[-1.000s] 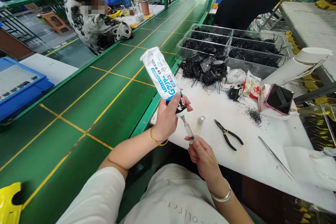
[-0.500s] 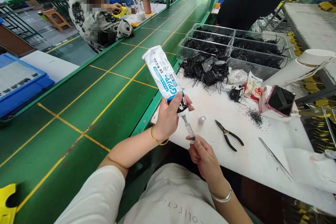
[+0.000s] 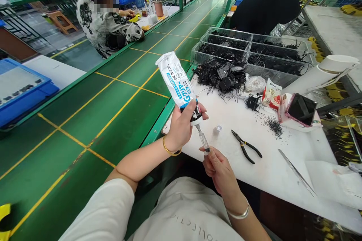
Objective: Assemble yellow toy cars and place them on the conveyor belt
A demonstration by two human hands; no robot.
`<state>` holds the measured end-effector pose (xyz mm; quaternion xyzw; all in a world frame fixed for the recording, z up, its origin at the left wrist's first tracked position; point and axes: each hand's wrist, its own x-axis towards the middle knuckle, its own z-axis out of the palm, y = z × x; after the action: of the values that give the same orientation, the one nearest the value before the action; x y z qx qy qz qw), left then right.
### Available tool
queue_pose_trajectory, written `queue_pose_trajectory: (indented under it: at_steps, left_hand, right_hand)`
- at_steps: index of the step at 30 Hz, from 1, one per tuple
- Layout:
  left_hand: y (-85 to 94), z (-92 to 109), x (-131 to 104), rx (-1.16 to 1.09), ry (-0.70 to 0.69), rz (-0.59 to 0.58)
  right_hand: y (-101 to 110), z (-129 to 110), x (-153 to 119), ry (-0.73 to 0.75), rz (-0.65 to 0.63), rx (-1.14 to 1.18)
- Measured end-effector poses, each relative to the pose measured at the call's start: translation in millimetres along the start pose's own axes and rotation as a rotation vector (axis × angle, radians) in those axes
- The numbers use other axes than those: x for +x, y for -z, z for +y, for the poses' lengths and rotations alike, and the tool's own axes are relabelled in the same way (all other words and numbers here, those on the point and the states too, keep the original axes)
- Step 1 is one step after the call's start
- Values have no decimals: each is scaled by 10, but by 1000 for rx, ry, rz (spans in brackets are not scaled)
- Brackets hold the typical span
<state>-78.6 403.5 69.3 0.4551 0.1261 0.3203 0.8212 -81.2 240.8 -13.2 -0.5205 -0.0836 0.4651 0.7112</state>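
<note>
Head view: the left hand has its fingers clamped round the lower end of a white tube, tilted nozzle-down at the near left of the surface — the right hand's fingers pinch a small syringe at the nozzle. Farther right lie a cap and pliers.

hands gripping white tube and syringe, pliers nearby
</note>
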Motion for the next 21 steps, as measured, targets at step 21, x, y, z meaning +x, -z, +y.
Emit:
queue_pose_trajectory:
  at_steps: [21]
  left_hand:
    - [23,2,45,-8,42,-17]
  right_hand:
    - [23,-21,-43,-2,-52,-104]
